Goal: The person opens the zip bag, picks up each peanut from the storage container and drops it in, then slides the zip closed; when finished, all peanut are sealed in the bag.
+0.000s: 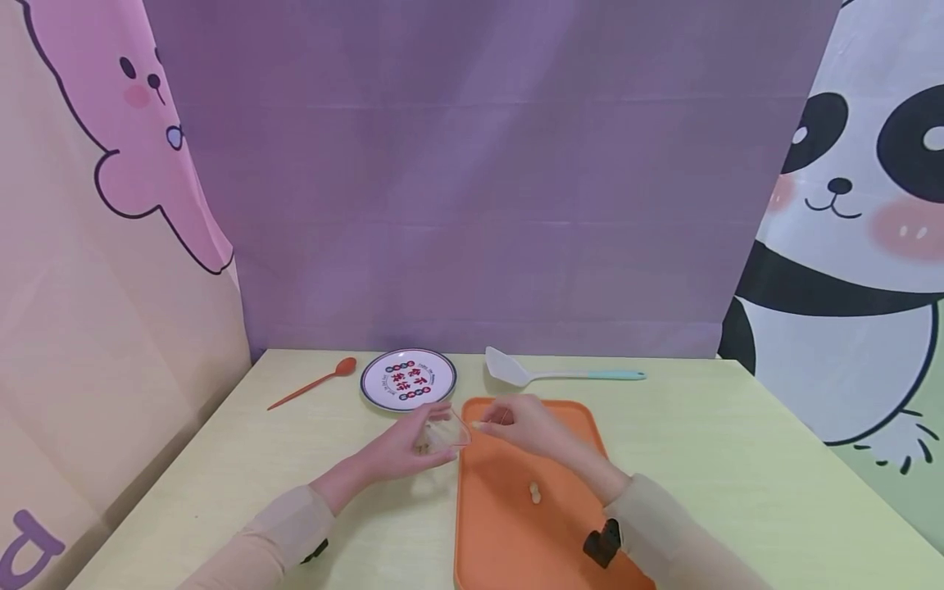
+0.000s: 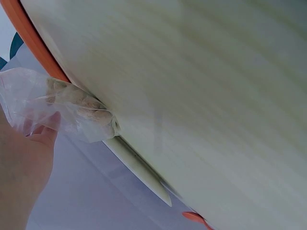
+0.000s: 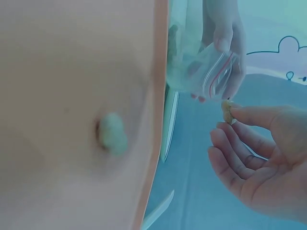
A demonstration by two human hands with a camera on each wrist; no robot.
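A clear zip bag (image 2: 81, 105) with several peanuts (image 2: 91, 106) inside is held in my left hand (image 1: 401, 447), its red-lined mouth spread towards the right. My right hand (image 1: 527, 422) pinches a single peanut (image 3: 227, 111) between thumb and fingertips, just apart from the bag's mouth, over the far left part of the orange tray (image 1: 501, 533). Another peanut (image 1: 535, 492) lies on the tray beneath my right forearm. In the right wrist view that loose peanut looks blurred.
Behind the bag sits a white plate (image 1: 376, 393) with a blue rim and red lettering. An orange spoon (image 1: 345, 367) lies to its left. A white spatula (image 1: 509, 369) with a light blue handle end lies beyond the tray. A purple curtain (image 1: 472, 205) hangs at the table's back edge.
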